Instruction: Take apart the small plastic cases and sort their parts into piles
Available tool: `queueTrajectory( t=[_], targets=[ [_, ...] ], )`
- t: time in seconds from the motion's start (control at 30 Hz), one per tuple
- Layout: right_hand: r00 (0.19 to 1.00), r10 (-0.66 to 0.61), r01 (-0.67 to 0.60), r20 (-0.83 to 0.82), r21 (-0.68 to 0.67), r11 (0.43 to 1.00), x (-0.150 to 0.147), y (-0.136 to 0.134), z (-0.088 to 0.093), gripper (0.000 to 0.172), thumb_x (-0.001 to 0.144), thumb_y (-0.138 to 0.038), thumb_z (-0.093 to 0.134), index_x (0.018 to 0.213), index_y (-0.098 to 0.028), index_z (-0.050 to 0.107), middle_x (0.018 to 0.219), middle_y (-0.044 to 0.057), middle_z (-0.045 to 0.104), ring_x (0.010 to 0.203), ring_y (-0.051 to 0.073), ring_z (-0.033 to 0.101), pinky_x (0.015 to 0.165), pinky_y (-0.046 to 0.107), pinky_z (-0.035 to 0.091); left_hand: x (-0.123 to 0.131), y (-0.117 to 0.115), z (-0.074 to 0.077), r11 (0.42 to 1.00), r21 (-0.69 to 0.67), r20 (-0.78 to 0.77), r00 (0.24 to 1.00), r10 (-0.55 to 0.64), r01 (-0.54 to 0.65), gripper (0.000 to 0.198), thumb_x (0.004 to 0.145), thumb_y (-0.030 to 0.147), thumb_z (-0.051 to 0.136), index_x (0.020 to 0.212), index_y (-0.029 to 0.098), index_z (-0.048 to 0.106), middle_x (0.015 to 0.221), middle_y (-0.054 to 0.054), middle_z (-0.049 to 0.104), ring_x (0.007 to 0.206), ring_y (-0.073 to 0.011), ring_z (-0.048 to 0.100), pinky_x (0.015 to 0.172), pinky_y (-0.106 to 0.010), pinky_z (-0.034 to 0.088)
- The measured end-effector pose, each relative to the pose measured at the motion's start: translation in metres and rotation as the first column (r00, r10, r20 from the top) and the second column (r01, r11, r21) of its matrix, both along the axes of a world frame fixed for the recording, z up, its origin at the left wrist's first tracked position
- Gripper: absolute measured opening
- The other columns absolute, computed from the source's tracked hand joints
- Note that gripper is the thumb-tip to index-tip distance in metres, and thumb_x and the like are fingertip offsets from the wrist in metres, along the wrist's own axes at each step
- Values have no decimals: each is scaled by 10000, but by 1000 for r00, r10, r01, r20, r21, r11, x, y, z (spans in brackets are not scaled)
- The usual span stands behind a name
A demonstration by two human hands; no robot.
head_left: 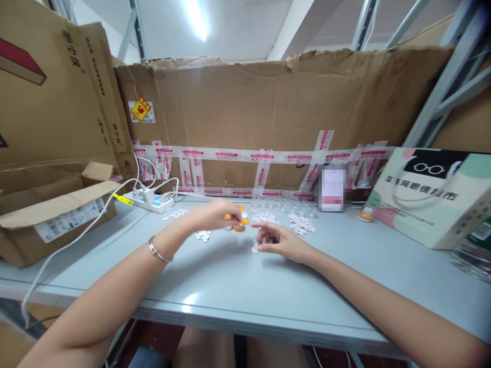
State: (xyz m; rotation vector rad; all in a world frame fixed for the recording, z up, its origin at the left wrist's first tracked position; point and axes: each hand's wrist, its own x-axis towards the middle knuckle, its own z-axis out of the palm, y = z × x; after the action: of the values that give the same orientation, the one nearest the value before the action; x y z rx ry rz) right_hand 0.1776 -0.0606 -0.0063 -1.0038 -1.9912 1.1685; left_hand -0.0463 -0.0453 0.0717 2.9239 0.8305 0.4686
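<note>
My left hand (pixel 220 213) reaches in over the table with its fingers pressed together and pointing down. What they pinch, if anything, is hidden. Just beneath and beside the fingertips are several orange round pieces (pixel 238 228), some with white parts. My right hand (pixel 279 241) is held low over the table, its index finger stretched out and apart from the thumb, the other fingers curled. At the thumb's tip is a small white disc (pixel 255 250); whether the thumb touches it I cannot tell. Small white pieces (pixel 203 235) lie scattered left of the hands.
Piles of small white pieces (pixel 301 224) and rows of clear little containers (pixel 293 207) stand behind my hands. A phone (pixel 332 189) leans at the back. On the left are a power strip (pixel 154 202) and an open carton (pixel 57 214); on the right, a printed bag (pixel 425 204).
</note>
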Motion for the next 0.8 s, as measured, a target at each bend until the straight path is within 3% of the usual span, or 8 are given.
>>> queueTrajectory(
  t=[0.13,0.23,0.43,0.8],
  targets=[
    [999,-7,6,46,21,1000,0,0,-1,528,662,-381,672,1125,-189,505,813,3,559,632,94,473,628,257,410,-45,30,13,929,46,-82,925,370,-368,110,743,183,530,791,142,620,787,-30,643,716,-129,572,622,-194,405],
    [999,5,-6,53,29,1000,0,-1,-1,496,694,-395,640,1121,-179,509,808,6,555,658,103,484,653,267,409,-73,51,7,856,138,-281,809,517,-499,116,703,143,518,765,155,615,793,-36,641,707,-145,562,587,-203,379],
    [999,13,-14,52,19,1000,2,-1,-1,469,721,-419,602,1110,-172,516,795,4,548,673,110,500,661,270,415,-88,67,-12,829,158,-402,732,550,-536,158,623,79,495,677,165,617,695,-35,626,622,-141,540,533,-204,340],
    [998,17,-19,65,20,1000,1,-1,-1,437,731,-415,590,1088,-170,529,796,6,547,680,114,498,652,264,403,-81,71,-21,855,168,-421,748,512,-491,194,662,132,490,764,183,648,801,-48,653,715,-170,569,573,-207,367]
  ],
)
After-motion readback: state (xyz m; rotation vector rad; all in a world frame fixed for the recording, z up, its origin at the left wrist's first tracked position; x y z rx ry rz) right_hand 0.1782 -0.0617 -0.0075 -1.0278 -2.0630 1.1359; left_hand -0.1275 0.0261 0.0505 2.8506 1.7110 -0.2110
